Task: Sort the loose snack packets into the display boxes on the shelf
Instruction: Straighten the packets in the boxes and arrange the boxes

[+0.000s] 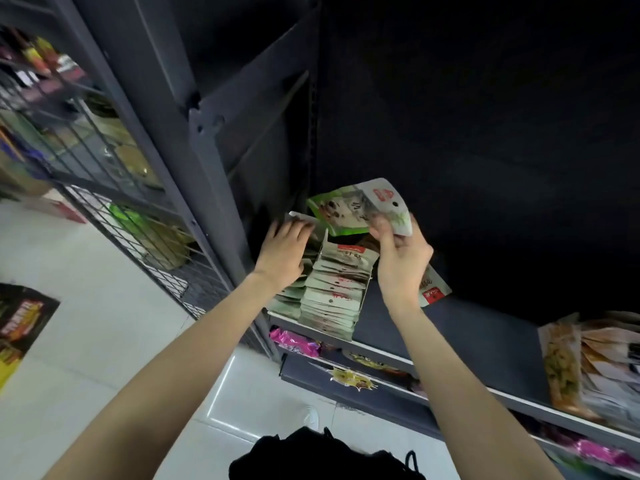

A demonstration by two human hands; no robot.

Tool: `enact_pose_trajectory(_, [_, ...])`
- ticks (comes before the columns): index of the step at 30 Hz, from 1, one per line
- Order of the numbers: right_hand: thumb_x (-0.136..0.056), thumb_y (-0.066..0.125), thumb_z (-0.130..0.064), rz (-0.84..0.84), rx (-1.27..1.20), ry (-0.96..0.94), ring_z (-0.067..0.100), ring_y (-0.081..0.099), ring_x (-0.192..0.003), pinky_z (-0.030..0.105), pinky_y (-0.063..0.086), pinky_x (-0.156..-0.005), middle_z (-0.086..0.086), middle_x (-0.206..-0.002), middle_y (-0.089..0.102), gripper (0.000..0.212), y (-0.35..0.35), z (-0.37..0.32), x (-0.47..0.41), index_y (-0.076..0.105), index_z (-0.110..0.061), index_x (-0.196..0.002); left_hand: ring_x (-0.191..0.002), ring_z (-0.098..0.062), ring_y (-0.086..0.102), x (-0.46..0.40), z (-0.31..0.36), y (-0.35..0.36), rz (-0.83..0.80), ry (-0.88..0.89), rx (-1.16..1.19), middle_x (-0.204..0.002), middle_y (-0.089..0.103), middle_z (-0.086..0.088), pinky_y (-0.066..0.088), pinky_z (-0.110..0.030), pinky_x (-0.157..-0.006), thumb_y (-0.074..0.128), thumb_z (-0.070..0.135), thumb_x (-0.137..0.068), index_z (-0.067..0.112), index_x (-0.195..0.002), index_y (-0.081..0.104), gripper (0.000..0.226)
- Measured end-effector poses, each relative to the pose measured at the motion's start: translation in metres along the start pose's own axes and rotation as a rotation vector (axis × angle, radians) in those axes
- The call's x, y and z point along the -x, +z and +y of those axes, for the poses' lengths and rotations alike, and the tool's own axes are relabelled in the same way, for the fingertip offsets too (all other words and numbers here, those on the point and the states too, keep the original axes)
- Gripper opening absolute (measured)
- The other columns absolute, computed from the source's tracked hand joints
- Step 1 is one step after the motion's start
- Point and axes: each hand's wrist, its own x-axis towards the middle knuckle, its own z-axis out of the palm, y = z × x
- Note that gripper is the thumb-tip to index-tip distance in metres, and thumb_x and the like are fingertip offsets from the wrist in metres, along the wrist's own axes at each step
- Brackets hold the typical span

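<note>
At the centre of the frame the display boxes (334, 299) on the shelf (450, 327) already stood packed with upright rows, so the sorting looked well along. Just behind, the left hand (282, 256) rested with loose fingers on the left box's packets, while the right hand (401, 261) pinched several green-and-white snack packets (360, 206) above the boxes. One loose packet (434, 289) lay beside its wrist, and a loose heap (602, 362) waited at the right edge.
</note>
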Motion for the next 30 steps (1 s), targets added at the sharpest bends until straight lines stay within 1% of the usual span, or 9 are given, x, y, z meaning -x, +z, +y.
enact_pose_trajectory(3, [-0.094,0.054,-0.009,0.007,0.145,-0.076,0.024,0.061,-0.064,0.039,0.051,-0.058,0.004,-0.068,0.065,0.010,0.024,0.009,-0.007,0.063,-0.010,-0.095,-0.111,-0.020,0.054,0.002,-0.003,0.015,0.048,0.088,-0.106,-0.116,0.062,0.003,0.031,-0.034,-0.100,0.049,0.025,-0.094,0.024,-0.119,0.059,0.027])
enact_pose_trajectory(5, [-0.093,0.053,-0.007,-0.020,0.250,-0.134,0.021,0.056,-0.055,0.036,0.044,-0.050,0.010,-0.065,0.064,0.011,0.038,0.016,-0.013,0.064,-0.005,-0.095,-0.081,-0.014,0.065,0.012,-0.005,0.021,0.060,0.129,-0.129,-0.086,0.070,0.008,0.041,-0.030,-0.084,0.065,0.025,-0.083,0.030,-0.095,0.071,0.014])
enact_pose_trajectory(8, [-0.093,0.054,-0.011,-0.173,0.445,-0.267,0.020,0.061,-0.056,0.033,0.048,-0.049,0.008,-0.073,0.066,0.016,0.060,0.030,-0.017,0.065,-0.002,-0.100,-0.051,-0.013,0.060,0.020,-0.009,0.029,0.091,0.146,-0.026,-0.059,0.064,0.008,0.048,-0.025,-0.064,0.088,0.018,-0.054,0.030,-0.069,0.074,0.024])
enact_pose_trajectory(10, [-0.092,0.056,-0.010,-0.340,0.537,-0.304,0.027,0.068,-0.072,0.040,0.055,-0.062,0.011,-0.086,0.070,0.018,0.073,0.040,-0.018,0.067,-0.003,-0.105,-0.047,-0.014,0.059,0.027,-0.011,0.029,0.110,0.150,0.035,-0.055,0.063,0.008,0.047,-0.022,-0.057,0.091,0.019,-0.049,0.030,-0.064,0.074,0.025])
enact_pose_trajectory(13, [-0.091,0.055,-0.010,-0.508,0.624,-0.330,0.028,0.065,-0.095,0.044,0.054,-0.080,0.009,-0.114,0.064,0.025,0.080,0.039,-0.020,0.069,-0.010,-0.111,-0.045,-0.013,0.058,0.035,-0.013,0.029,0.104,0.161,0.096,-0.053,0.062,0.009,0.046,-0.018,-0.053,0.093,0.024,-0.046,0.033,-0.062,0.075,0.026])
enact_pose_trajectory(17, [-0.079,0.058,0.003,-0.422,0.690,-0.524,0.030,0.067,-0.075,0.038,0.056,-0.059,0.009,-0.099,0.067,0.039,0.075,0.032,-0.026,0.070,-0.013,-0.112,-0.049,-0.014,0.060,0.040,-0.015,0.034,0.118,0.169,0.129,-0.056,0.063,0.010,0.049,-0.021,-0.056,0.092,0.021,-0.046,0.035,-0.070,0.076,0.032])
enact_pose_trajectory(21, [-0.066,0.056,0.017,-0.322,0.688,-0.566,0.032,0.066,-0.066,0.038,0.057,-0.052,0.012,-0.091,0.067,0.054,0.076,0.032,-0.032,0.070,-0.011,-0.111,-0.056,-0.015,0.063,0.039,-0.016,0.031,0.163,0.146,0.233,-0.062,0.067,0.008,0.052,-0.023,-0.053,0.089,0.018,-0.054,0.030,-0.072,0.077,0.025])
enact_pose_trajectory(24, [-0.061,0.057,0.022,-0.394,0.736,-0.652,0.031,0.066,-0.066,0.036,0.055,-0.047,0.012,-0.097,0.066,0.060,0.075,0.042,-0.031,0.067,-0.008,-0.113,-0.059,-0.015,0.064,0.039,-0.019,0.030,0.182,0.136,0.267,-0.066,0.069,0.009,0.052,-0.023,-0.050,0.088,0.017,-0.057,0.029,-0.072,0.076,0.022])
enact_pose_trajectory(30, [-0.060,0.065,0.021,-0.502,0.743,-0.764,0.028,0.067,-0.066,0.032,0.054,-0.045,0.011,-0.098,0.068,0.052,0.073,0.057,-0.024,0.070,-0.006,-0.104,-0.059,-0.014,0.063,0.041,-0.018,0.027,0.199,0.121,0.287,-0.065,0.068,0.010,0.051,-0.023,-0.046,0.088,0.016,-0.059,0.029,-0.072,0.076,0.022])
